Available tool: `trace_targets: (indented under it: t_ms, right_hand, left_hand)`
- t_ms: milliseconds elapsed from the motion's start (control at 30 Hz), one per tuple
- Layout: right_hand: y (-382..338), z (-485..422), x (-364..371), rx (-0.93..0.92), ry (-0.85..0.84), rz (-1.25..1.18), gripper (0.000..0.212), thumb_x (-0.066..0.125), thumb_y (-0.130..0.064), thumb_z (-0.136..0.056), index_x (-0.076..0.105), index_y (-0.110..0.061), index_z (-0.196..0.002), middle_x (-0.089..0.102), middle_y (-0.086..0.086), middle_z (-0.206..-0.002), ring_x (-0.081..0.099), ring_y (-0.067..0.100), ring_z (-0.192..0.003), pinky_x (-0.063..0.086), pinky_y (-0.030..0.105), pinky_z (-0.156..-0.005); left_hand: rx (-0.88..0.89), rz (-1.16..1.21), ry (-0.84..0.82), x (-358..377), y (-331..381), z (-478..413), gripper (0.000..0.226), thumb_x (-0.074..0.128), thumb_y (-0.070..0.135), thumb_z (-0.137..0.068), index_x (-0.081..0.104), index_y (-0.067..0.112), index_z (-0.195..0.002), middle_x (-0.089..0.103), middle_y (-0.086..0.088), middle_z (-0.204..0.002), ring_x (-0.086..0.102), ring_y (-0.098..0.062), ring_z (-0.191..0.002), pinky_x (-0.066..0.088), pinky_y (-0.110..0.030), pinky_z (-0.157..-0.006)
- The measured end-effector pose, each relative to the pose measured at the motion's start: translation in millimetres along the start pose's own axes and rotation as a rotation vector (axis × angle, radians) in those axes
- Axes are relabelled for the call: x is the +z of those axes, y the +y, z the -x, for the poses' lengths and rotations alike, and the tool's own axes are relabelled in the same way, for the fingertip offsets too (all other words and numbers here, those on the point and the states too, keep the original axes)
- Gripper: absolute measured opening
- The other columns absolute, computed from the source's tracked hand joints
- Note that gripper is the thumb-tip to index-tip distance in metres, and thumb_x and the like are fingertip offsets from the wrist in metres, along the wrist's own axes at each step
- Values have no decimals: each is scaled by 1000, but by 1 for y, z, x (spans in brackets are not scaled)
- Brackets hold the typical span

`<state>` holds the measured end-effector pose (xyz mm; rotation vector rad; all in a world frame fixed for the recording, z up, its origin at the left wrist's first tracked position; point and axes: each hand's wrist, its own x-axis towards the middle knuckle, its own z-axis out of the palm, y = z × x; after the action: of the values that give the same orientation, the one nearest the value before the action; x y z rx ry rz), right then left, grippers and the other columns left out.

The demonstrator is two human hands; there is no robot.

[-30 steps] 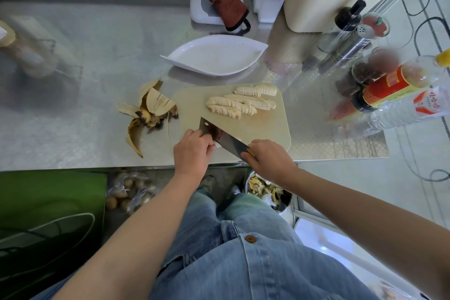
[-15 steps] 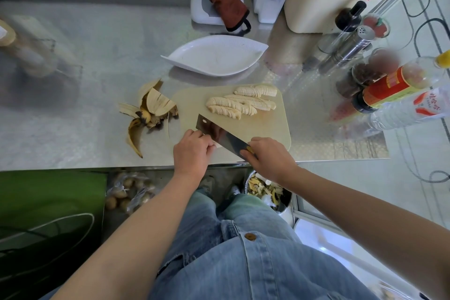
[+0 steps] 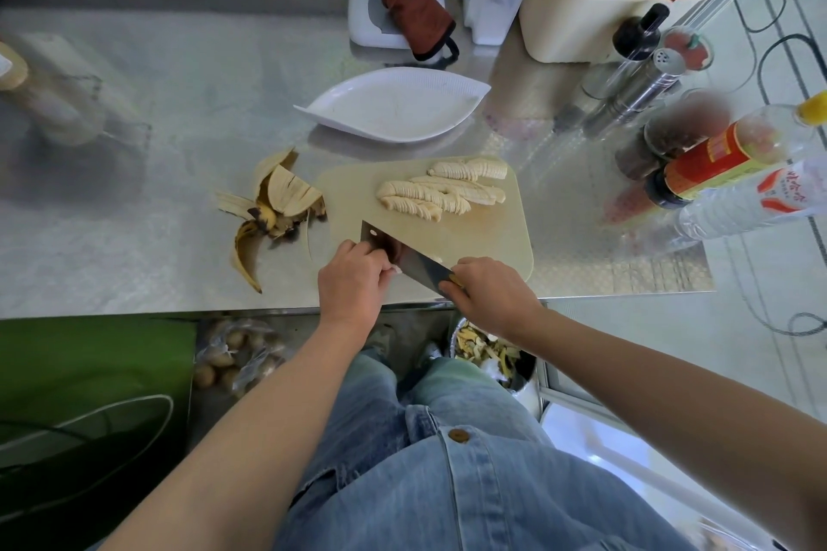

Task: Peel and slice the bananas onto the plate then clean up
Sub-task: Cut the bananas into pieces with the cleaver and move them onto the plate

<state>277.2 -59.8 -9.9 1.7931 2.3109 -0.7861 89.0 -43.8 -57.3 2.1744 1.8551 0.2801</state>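
At the near edge of the cutting board (image 3: 492, 237), a knife (image 3: 416, 262) is held by the right hand (image 3: 492, 295), whose fingers are wrapped round the handle. The blade is laid diag., handle at near-right, tip pointed far-left. The left hand (image 3: 353, 282) is set against the blade's left face w/ fingers curled; what is under them is hidden, so it cannot be told if a last piece of banana is pinched there. The banana slices (image 3: 429, 199) are found beyond the blade, on the far half of the board, in approx. three rows whose long axis is run left to right. The plate (image 3: 394, 112) is placed further away again, just past the board's far edge, not touching it, w/ nothing seen on it. The peels (image 3: 282, 201) are left on the counter (image 3: 179, 103) beside the board's left edge. Slicing is judged prob. nearly done; for the transfer the slices must be moved away from the body, both hands being about equally near, w/ the blade between.
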Motion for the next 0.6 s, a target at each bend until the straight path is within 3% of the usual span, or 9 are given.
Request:
trace_targets:
  t_ms: [167, 367, 600]
  right_hand:
    - [2, 2, -3, -7, 50, -38, 34, 44, -32, -99, 63, -9, -82, 49, 0, -76, 47, 19, -67, 36, 31, -60]
    - [1, 1, -5, -23, 46, -16, 35, 44, -32, -99, 64, -7, -85, 53, 4, -79, 54, 25, -74, 40, 34, -62]
    - [1, 0, -4, -23, 28, -2, 35, 42, -32, -99, 65, -7, -90, 57, 6, -84, 55, 24, -77, 43, 35, -65]
  left_hand:
    - [-10, -14, -1, -4, 3, 1, 7, 74, 22, -81, 74, 15, -85, 70, -2, -87, 55, -21, -85, 35, -25, -54]
    - [2, 3, 10, -1, 1, 1, 12, 82, 19, -72, 70, 16, -71, 67, 0, -75, 55, -22, -75, 31, -24, -49]
    - [1, 11, 17, 0, 1, 1, 15, 82, 22, -73, 68, 16, -70, 66, 1, -75, 54, -21, -74, 31, -24, -48]
